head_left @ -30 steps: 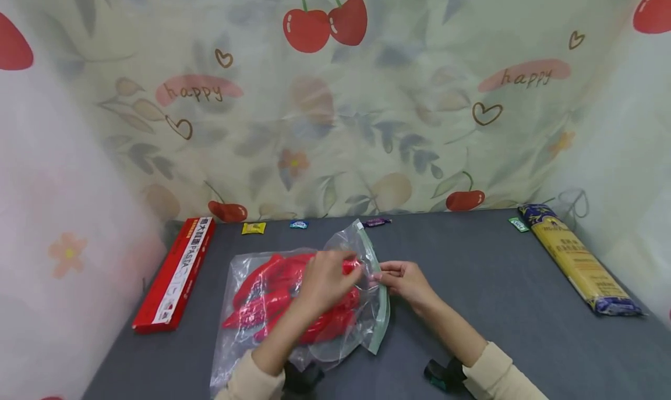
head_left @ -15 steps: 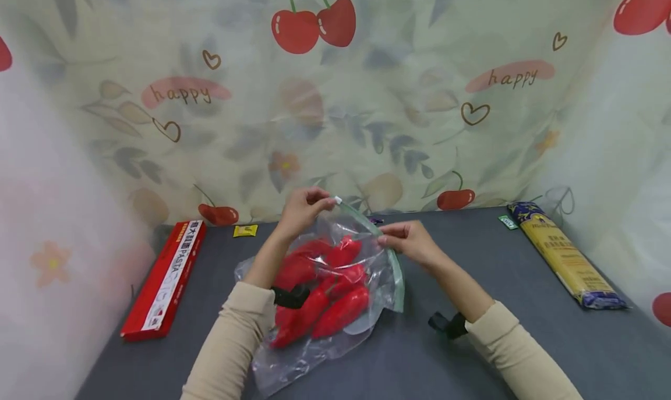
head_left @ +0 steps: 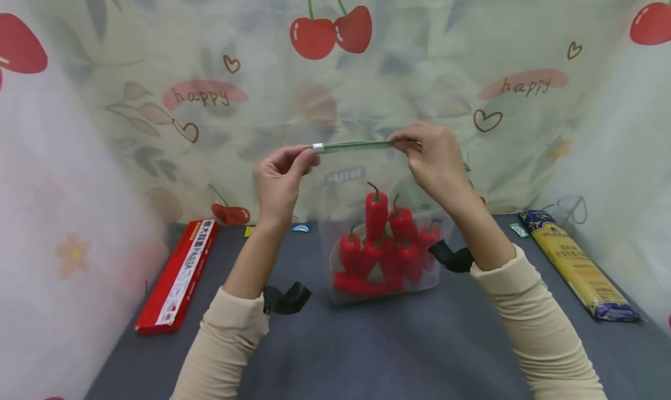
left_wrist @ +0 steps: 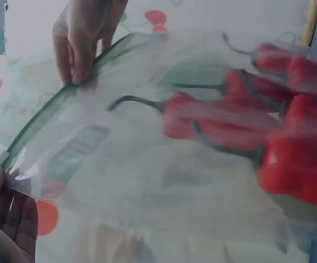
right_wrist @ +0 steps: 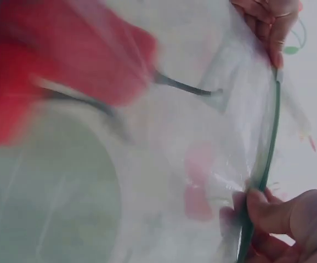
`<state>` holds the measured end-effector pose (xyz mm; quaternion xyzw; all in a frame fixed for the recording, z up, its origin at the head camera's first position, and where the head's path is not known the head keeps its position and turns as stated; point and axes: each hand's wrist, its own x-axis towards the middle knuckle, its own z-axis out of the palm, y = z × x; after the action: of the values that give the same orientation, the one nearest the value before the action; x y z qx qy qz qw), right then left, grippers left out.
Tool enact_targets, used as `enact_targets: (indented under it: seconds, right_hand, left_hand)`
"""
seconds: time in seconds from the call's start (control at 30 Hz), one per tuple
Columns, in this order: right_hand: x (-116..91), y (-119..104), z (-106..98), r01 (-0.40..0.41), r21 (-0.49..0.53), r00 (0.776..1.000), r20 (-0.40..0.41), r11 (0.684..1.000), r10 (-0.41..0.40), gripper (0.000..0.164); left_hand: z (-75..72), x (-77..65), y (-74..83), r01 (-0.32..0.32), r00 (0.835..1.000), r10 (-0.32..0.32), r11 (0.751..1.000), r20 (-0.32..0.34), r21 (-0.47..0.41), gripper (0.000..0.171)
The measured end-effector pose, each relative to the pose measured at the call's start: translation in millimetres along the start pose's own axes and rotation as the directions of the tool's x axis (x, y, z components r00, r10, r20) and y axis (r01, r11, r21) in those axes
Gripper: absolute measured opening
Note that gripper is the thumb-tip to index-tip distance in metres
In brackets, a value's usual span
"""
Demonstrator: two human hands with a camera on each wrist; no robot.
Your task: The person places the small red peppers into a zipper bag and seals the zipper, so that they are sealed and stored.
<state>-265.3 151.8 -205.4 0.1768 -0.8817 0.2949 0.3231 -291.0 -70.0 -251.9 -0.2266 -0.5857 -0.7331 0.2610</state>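
A clear zip bag [head_left: 341,199] hangs upright between my two hands, with several red chili peppers [head_left: 376,216] with dark green stems gathered at its bottom. Along its top runs a green zip strip [head_left: 359,146]; a white slider [head_left: 318,148] sits at the left end. My left hand [head_left: 278,181] pinches that end of the strip beside the slider. Farther right, my right hand [head_left: 435,158] pinches the strip between thumb and fingers. In the right wrist view, the thumb of the right hand [right_wrist: 295,219] presses on the green strip [right_wrist: 275,126].
A red pasta box [head_left: 178,278] lies at the left, and a yellow noodle packet [head_left: 579,260] at the right. Small wrapped sweets, one blue [head_left: 301,228] and one green [head_left: 518,230], lie along the back by a patterned curtain [head_left: 272,97].
The bag has been raised from lying flat to hanging upright, and the peppers have slid to its bottom. My left hand has moved from above the bag to its slider end; both hands have risen.
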Motion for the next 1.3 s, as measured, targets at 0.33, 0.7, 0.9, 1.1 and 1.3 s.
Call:
enact_targets:
  seconds: [0.33,0.7,0.9,1.1,1.3]
  right_hand:
    - [-5.8,-5.3,23.0,0.164,0.130,0.986,0.018,0.978,-0.167,0.019]
    - [-6.5,-42.6,38.8,0.314,0.211,0.946,0.016,0.926,-0.325,0.012]
    - [-5.9,-23.1,30.4,0.326,0.122,0.945,-0.061,0.937,-0.321,0.011]
    - [-9.9,11.5,0.1,0.241,0.049,0.970,-0.047,0.969,-0.239,0.010]
    - [-15.0,44.0,-30.4,0.199,-0.004,0.974,-0.108,0.980,-0.198,0.008]
  left_hand:
    - [8.3,-23.0,-12.1,-0.018,1.000,0.018,0.995,-0.002,-0.093,0.018]
    - [17.3,-32.8,-4.8,-0.088,0.996,0.088,0.995,-0.017,-0.045,0.020]
    - [14.6,-29.5,-6.3,-0.057,0.995,0.057,0.998,-0.076,-0.006,0.023]
    - [6.9,-25.4,-6.5,-0.022,0.989,0.021,1.000,-0.147,-0.008,0.019]
    - [3.0,-22.1,-4.2,-0.031,0.989,0.033,0.999,-0.146,0.017,0.025]
